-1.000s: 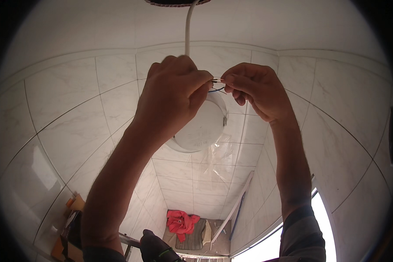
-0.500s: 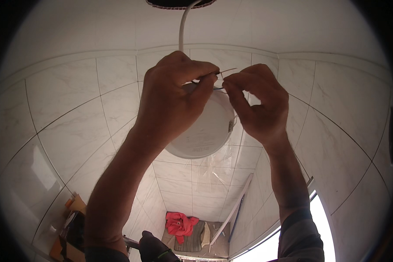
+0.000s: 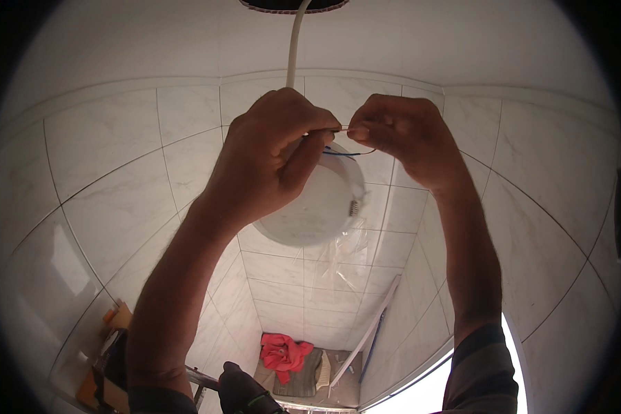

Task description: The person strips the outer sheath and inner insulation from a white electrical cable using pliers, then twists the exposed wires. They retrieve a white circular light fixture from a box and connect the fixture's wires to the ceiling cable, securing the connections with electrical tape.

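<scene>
Raised in front of me, my left hand [image 3: 269,155] pinches thin wires between thumb and forefinger. Close beside it, my right hand [image 3: 410,138] is closed on the bare end of a wire [image 3: 345,128] that spans the narrow gap between my fingertips. A blue wire [image 3: 343,153] with a stripped end sticks out just below, apart from the right fingers. Behind and under my left hand hangs a white round ceiling light [image 3: 310,214], with a spring clip [image 3: 353,208] at its right edge. My left hand hides the light's upper left part and where the wires join.
A white cable [image 3: 294,52] drops from a dark hole [image 3: 283,5] in the ceiling behind my left hand. Marbled tiles [image 3: 110,172] cover the walls. Far below lie a red cloth [image 3: 283,353] and a leaning white strip [image 3: 366,328]. An open cardboard box [image 3: 117,393] stands lower left.
My right hand has shifted its pinch to the wire at my left fingertips, its other fingers curling in. The blue wire now shows below, free of the right fingers. The light has swung slightly left.
</scene>
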`<control>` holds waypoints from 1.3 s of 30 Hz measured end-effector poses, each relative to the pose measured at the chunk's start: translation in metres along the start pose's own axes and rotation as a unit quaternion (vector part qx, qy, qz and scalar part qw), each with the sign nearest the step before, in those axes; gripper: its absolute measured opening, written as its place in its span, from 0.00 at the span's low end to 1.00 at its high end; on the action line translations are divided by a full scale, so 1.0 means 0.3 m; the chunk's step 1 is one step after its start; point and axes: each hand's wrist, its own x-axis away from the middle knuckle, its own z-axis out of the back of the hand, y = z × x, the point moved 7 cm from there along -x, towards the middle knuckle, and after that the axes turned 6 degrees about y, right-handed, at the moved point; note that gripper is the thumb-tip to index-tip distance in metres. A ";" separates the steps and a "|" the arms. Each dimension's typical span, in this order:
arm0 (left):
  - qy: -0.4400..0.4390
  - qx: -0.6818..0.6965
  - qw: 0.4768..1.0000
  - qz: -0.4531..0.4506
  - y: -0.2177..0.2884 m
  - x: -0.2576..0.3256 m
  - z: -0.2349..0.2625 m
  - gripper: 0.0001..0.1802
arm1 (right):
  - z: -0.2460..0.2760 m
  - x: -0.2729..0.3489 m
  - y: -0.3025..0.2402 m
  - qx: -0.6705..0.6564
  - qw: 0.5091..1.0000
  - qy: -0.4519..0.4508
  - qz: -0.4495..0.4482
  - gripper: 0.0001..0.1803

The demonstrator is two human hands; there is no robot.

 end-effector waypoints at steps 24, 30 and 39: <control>-0.097 -0.228 0.968 0.038 0.019 0.021 -0.093 0.04 | -0.125 0.116 -0.091 0.389 0.837 0.147 0.355 0.09; -0.080 -0.144 0.984 -0.064 0.004 0.061 -0.045 0.08 | -0.059 0.006 0.000 0.150 0.982 -0.052 -0.106 0.04; 0.039 -0.029 0.992 0.113 0.024 0.053 -0.029 0.09 | -0.050 0.035 0.008 -0.054 0.998 0.024 -0.022 0.08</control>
